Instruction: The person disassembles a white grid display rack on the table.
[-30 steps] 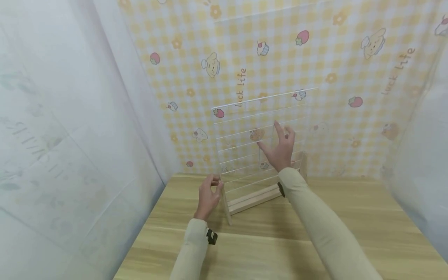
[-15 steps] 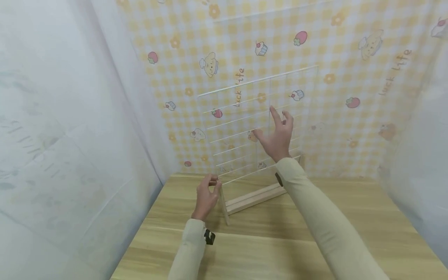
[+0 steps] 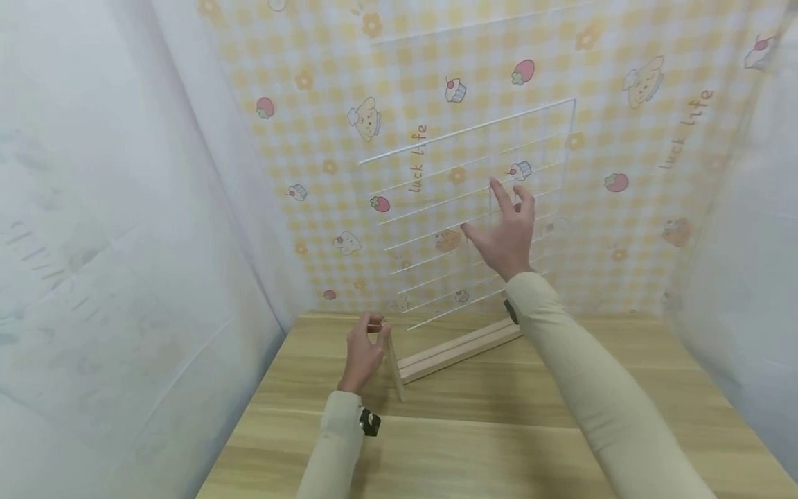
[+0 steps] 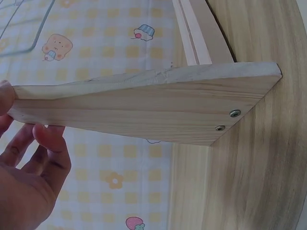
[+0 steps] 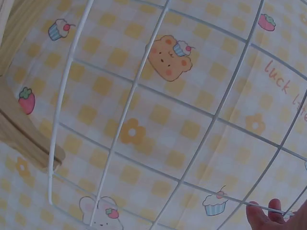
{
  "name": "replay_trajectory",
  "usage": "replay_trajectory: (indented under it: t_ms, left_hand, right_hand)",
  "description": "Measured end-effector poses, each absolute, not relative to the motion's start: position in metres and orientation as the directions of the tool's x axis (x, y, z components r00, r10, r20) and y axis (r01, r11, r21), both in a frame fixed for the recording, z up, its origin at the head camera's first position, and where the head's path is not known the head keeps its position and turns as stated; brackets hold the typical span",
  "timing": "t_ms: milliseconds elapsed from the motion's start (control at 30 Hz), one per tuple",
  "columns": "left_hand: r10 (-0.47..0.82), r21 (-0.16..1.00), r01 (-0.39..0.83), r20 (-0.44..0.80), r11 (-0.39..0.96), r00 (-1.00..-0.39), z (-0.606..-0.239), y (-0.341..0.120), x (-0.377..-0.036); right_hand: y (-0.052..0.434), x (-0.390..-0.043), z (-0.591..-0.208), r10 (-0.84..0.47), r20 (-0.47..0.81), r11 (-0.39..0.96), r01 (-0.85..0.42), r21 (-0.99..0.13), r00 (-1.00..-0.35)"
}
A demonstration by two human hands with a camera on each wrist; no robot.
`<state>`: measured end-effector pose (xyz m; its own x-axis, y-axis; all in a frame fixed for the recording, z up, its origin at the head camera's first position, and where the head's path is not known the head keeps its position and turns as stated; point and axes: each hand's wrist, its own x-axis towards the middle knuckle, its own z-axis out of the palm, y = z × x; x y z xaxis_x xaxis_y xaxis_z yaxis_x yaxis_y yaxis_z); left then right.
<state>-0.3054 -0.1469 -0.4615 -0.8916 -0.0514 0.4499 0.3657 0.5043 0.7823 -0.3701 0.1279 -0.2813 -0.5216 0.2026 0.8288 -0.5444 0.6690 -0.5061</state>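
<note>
Head view: from my end I read the grid [image 3: 449,202] as up off the table, with the stand [image 3: 461,352] at its 6 o'clock. Its long axis runs from half past eight to half past two, the rod [image 3: 467,131] marking that line along the top, while the short wires run roughly 12 to 6. The stand lies close to the same slant, so I judge the two nearly parallel. That match, and the space under the lowest wire, is what I would steer by. The left wrist view gives me a plain gap between the grid's corner and the leg [image 4: 139,108]; at the other end, the right wrist view has a wire crossing the wood, and I cannot tell whether they touch.

The right hand [image 3: 508,239] is the nearer: it holds the grid, thumb and index finger spread against the wires, most of the mesh reaching toward 10 o'clock. The left hand [image 3: 364,353], well apart at 8 o'clock from the right, pinches the leg's upper end; the grid lies toward its 1 o'clock. Beneath all is the table [image 3: 474,443]; the checked cloth [image 3: 474,55] hangs at 12.
</note>
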Motion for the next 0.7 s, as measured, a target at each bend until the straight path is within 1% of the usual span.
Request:
replay_trajectory:
  t_ms: [167, 333, 700]
  left_hand:
    - [-0.051, 0.791, 0.347, 0.428, 0.504, -0.902, -0.46, -0.149, -0.305]
    - [-0.036, 0.801, 0.347, 0.416, 0.487, -0.909, -0.462, -0.151, -0.304]
    - [-0.005, 0.778, 0.364, 0.427, 0.511, -0.904, -0.458, -0.15, -0.304]
  right_hand:
    - [0.148, -0.367, -0.293, 0.183, 0.803, 0.675, -0.521, -0.523, -0.568]
    - [0.169, -0.364, -0.313, 0.148, 0.776, 0.714, -0.477, -0.513, -0.613]
    - [0.208, -0.357, -0.355, 0.079, 0.734, 0.751, -0.444, -0.489, -0.674]
